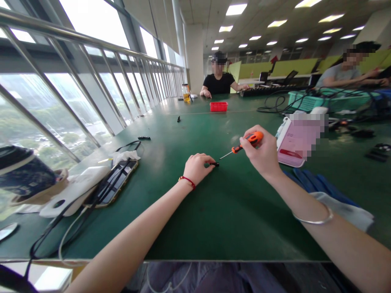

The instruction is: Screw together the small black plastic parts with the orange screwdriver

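Near the middle of the green table, my left hand [199, 169] pinches a small black part [215, 164] between thumb and fingertips, low over the tabletop. What kind of part it is, I cannot make out. To the right, my right hand [261, 152] is closed around the orange and black handle of a screwdriver [253, 138]. Its thin metal shaft slants down to the left, and the tip appears just above and right of the black part, seemingly apart from it.
The green table [195, 228] carries a red bin [218, 106], a small black piece [179, 119], a phone [117, 183] with cables at left, a pink-screened device [293, 140], blue gloves [324, 187] and a teal basket [332, 99]. Two people sit beyond.
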`<state>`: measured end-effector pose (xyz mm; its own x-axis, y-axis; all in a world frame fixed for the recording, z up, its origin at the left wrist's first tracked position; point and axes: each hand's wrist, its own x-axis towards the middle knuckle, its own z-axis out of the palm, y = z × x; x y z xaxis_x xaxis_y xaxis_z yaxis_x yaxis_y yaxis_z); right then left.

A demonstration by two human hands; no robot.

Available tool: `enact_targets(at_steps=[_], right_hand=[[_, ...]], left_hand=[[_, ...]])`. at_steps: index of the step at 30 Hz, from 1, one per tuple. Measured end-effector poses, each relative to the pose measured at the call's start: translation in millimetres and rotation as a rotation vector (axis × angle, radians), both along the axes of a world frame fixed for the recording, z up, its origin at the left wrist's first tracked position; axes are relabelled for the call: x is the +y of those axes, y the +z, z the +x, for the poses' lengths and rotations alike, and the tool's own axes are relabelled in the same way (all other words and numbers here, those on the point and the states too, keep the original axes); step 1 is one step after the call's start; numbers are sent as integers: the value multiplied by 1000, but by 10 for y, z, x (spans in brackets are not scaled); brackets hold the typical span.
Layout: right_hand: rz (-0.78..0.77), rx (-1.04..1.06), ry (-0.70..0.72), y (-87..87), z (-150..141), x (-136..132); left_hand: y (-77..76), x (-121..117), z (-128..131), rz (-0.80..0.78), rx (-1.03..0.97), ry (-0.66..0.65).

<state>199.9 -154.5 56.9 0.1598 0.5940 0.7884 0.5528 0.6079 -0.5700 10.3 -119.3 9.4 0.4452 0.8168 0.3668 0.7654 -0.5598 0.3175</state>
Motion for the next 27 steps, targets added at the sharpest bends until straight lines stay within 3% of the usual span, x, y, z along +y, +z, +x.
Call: enact_targets(at_steps=[16,27], right_hand=[[-85,-114,8,-30,-66,-58],[-204,-175,9,42,-42,-66]], left_hand=[[-59,62,-22,-41,-102,-53],[-113,116,-50,-80,-188,-125]])
